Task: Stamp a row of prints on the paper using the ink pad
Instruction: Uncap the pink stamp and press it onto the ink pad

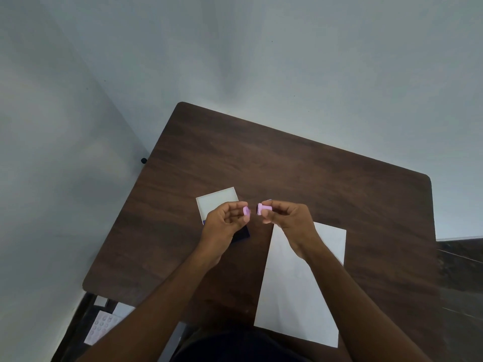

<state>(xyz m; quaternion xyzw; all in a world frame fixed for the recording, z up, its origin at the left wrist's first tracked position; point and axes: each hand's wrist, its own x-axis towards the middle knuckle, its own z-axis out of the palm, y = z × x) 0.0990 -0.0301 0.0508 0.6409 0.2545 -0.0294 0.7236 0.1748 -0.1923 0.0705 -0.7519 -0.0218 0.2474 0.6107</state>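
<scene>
My right hand pinches a small pink stamp held sideways above the table. My left hand holds the stamp's pink cap, a short gap apart from the stamp. Under my left hand lies the ink pad: its open white lid shows behind the fingers and a dark blue corner of the pad shows below them. A white sheet of paper lies on the dark wooden table, below and to the right of my right hand. I see no prints on the paper.
The table stands in a corner against pale walls. At the lower left, below the table's edge, lies a clear plastic sheet with round bumps. A second dark wooden surface adjoins on the right.
</scene>
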